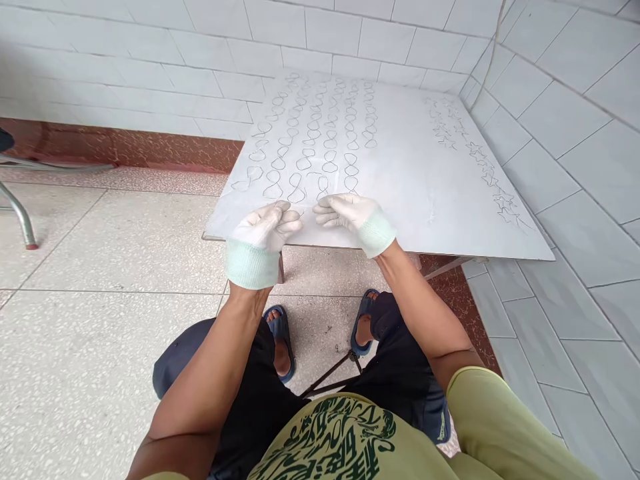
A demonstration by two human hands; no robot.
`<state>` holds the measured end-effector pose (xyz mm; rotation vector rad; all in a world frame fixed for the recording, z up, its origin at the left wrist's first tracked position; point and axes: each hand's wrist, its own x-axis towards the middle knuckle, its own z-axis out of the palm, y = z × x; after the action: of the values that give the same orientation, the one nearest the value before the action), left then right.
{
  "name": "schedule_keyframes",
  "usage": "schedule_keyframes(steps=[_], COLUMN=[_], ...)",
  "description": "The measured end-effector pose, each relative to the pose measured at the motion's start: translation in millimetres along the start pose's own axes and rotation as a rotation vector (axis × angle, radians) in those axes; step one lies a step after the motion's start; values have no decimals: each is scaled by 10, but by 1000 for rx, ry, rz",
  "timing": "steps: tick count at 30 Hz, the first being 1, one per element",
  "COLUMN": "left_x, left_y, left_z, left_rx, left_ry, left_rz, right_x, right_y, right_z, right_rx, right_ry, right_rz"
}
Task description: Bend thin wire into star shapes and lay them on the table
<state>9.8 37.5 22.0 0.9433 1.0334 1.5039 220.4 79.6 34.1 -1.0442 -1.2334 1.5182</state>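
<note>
My left hand [267, 223], in a white glove with a mint cuff, is above the near edge of a white board [400, 180]. Its thumb and fingertips are pinched together. Facing it across a small gap, my gloved right hand [345, 212] has its thumb pressed to its fingers. Whatever thin thing either pinch holds is too fine to make out. Just beyond my fingertips are thin dark wire loops [297, 193], many shaped like a figure eight and laid in several columns. Another single loop [323, 183] lies close by my right fingers.
Star-shaped wire outlines [484, 167] run along the board's right side. White tiled walls [330, 33] border the board at the back and right. A metal chair leg [23, 220] stands at far left. Below are my sandalled feet [283, 340] and a dark thin-legged stand [330, 383].
</note>
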Motion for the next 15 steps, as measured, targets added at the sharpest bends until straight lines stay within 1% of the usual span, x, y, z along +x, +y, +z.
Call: schedule_keyframes(steps=[2,4,7,9,10,12,13,15], left_x=[-43,-96,-195,-268,-302,-356,-373,-387], left_y=[-39,-93,-136,-97,-53,64,125,219], left_z=[41,78,104,97,89,76,75,84], left_rx=[-3,-25,-32,62,150,389,486,596], left_ry=[-24,-39,-96,-112,-91,-12,54,97], left_rz=[-37,-67,-94,-49,-2,102,120,105], right_x=[20,11,-72,-152,-189,-249,-272,-307], right_y=[67,67,-30,-108,-139,-172,-175,-163], right_z=[68,105,101,86,81,79,81,86], right_rx=[57,66,-20,-129,-184,-273,-310,-390], right_ry=[24,40,80,112,112,85,66,39], right_rz=[-36,-49,-89,-119,-127,-137,-141,-142])
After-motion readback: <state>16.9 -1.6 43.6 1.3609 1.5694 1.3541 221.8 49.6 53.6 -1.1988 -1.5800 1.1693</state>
